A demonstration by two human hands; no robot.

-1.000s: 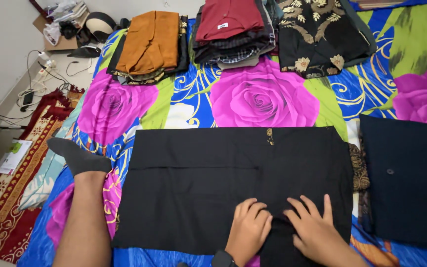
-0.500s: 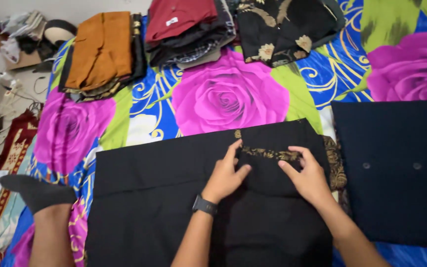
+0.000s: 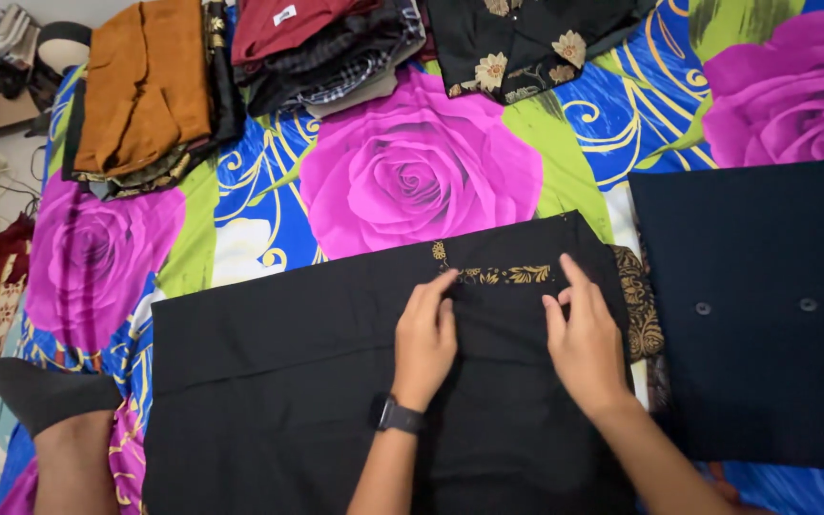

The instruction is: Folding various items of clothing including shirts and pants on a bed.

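Black cloth fills the near edge of the bed: a black garment (image 3: 317, 381) spread flat on the flowered bedsheet (image 3: 412, 181), and both hands are down on it. Left hand (image 3: 425, 341), with a dark watch (image 3: 399, 416) at the wrist, lies palm down, fingers stretched out together, fingertips touching a strip of gold embroidery (image 3: 505, 275) near the garment's far edge. Right hand (image 3: 584, 341) sits just beside it, flat as well, fingers long and slightly spread, its tips at the right end of that same gold strip. Neither grip is closed on anything; both hands are open and pressing on the fabric.

Off at the near left corner, a bare leg in a grey sock (image 3: 35, 391) rests on the sheet, just beside the garment's left edge. On the right side lies a dark navy garment (image 3: 755, 315) with two small buttons showing, and a sliver of brown-and-gold patterned fabric (image 3: 639, 300) peeks out between it and the black one.

Further back, past a big pink rose, three folded stacks line the far edge of the bed: an orange-topped pile (image 3: 145, 86) on the left, a maroon-topped pile (image 3: 321, 43) in the middle, a black floral pile (image 3: 526, 43) on the right. Beyond the far left corner, cables and clutter sit on the floor.
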